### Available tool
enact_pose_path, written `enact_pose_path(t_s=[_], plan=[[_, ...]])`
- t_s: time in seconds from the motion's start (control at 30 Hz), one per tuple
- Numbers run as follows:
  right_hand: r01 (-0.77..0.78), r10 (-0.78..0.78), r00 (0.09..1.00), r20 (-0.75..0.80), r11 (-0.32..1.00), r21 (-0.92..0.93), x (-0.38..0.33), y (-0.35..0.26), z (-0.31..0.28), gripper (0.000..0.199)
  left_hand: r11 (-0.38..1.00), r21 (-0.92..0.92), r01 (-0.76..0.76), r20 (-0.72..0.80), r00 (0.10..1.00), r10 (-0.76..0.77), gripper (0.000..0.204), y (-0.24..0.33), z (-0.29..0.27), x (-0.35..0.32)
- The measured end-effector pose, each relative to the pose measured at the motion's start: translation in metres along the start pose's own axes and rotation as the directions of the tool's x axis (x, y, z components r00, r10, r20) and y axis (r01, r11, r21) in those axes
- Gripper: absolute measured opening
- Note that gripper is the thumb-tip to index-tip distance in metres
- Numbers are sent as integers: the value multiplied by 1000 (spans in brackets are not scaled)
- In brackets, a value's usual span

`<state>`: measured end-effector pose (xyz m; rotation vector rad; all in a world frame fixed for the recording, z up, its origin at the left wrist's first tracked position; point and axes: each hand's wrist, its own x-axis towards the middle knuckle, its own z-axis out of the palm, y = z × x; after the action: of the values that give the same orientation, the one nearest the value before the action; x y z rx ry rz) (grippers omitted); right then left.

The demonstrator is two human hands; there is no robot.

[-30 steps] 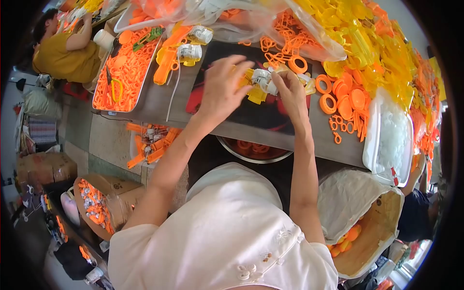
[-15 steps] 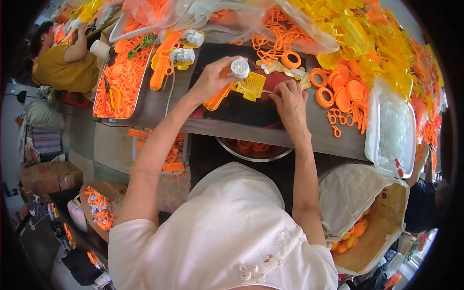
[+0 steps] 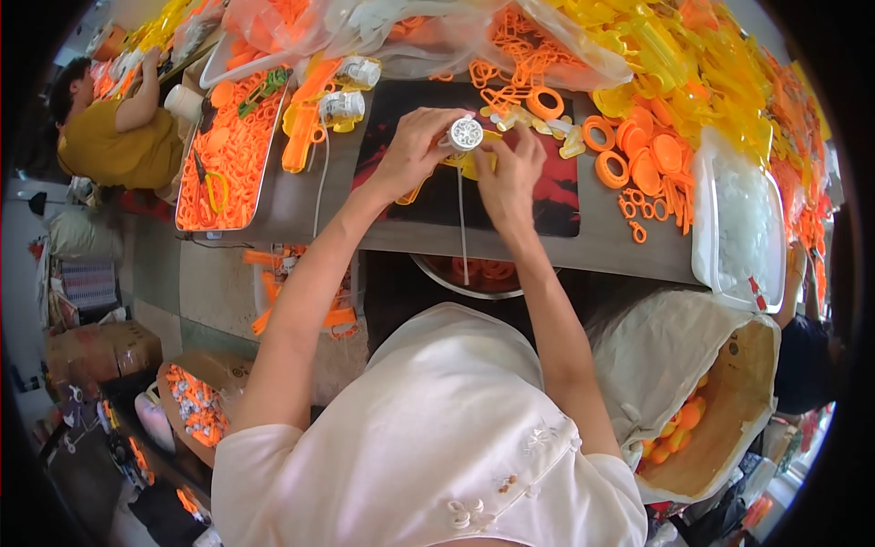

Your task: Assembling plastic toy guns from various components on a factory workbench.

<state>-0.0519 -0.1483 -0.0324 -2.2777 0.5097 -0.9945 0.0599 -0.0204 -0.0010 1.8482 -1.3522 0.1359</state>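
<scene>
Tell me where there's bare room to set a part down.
Free: the near right corner of the dark mat, beside the right hand; a strip of grey table between the orange-filled tray and the pale cord; and the table's near edge between mat and white tub. Crowded: the far side, under plastic bags and the yellow pile.

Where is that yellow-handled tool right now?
In the head view, the yellow-handled tool lies at left, on the orange pieces in the tray.

A grey table (image 3: 287,205) spans the upper middle of the frame; beige and green floor tiles (image 3: 214,278) show at left, bright light (image 3: 804,447) at lower right.
</scene>
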Motion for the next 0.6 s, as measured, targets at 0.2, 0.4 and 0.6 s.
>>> enact_pose_path(t_s=[0.2,0.4,0.6], plan=[[-180,187,970,154,982,-59,2,-8,5,21,1000,-6,-3,-21,1000,3,44,-4,2,-1],[-182,176,971,165,983,25,2,4,6,21,1000,-13,-13,-36,999,13,45,-4,3,1],[-243,222,955,196,966,91,6,-5,5,18,999,-53,13,-39,999,-16,43,-5,1,-1]])
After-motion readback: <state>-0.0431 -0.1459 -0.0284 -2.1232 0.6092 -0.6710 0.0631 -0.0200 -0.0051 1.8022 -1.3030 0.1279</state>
